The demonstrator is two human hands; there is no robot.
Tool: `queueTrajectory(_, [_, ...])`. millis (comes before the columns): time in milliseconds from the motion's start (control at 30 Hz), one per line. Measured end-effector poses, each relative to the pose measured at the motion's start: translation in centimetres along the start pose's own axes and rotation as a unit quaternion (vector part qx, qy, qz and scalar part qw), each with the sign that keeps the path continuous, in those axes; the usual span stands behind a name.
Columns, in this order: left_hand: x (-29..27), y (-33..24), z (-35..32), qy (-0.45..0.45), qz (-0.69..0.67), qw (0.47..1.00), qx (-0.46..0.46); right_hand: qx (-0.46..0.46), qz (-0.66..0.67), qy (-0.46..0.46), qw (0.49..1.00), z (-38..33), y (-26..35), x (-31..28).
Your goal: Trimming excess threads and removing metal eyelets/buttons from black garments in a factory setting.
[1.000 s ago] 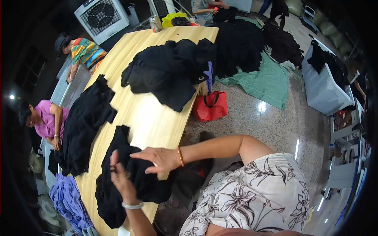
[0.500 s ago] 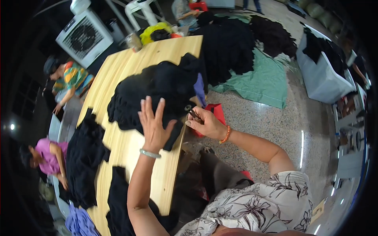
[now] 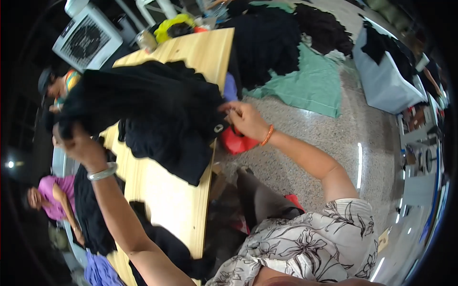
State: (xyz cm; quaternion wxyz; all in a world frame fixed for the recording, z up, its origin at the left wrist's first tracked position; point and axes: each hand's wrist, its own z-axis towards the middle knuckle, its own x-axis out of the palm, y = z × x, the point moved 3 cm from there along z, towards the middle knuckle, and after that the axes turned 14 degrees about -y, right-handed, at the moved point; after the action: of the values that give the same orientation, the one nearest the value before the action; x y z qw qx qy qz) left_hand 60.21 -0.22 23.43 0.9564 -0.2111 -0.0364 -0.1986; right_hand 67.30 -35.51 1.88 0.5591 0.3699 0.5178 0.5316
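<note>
My left hand (image 3: 85, 151), blurred by motion and wearing a pale bangle, is closed on a black garment (image 3: 162, 109). It lifts the left end of the cloth above the wooden table, and the rest drapes over other black cloth. At the table's right edge my right hand (image 3: 248, 123), with an orange bead bracelet, is closed beside the garment. A small pair of dark scissors (image 3: 218, 127) shows by its fingers as a metal ring; the rest is hidden by the hand and cloth. I cannot tell whether these fingers also pinch the cloth.
More black garments lie on the wooden table (image 3: 183, 209) at lower left. Two people work along its left side, one in a pink top (image 3: 57, 195). A red bag (image 3: 237, 142) is by the right edge. Black cloth heaps and a green sheet (image 3: 310, 88) cover the floor beyond.
My left hand went from spread flat over the black cloth to gripping it, swinging it up and left. My right hand moved slightly up, still with the scissors. The view shifted a little.
</note>
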Motion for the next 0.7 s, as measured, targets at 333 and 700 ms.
queueTrajectory(333, [-24.9, -3.1, -4.2, 0.206, 0.416, 0.870, 0.163, -0.072, 0.061, 0.061, 0.994, -1.9, 1.2, 8.5])
queueTrajectory(700, [-35.5, -10.2, -18.7, 0.161, 0.291, 0.864, -0.378, -0.114, -0.125, 0.232, 0.958, -8.3, 3.9, 14.9])
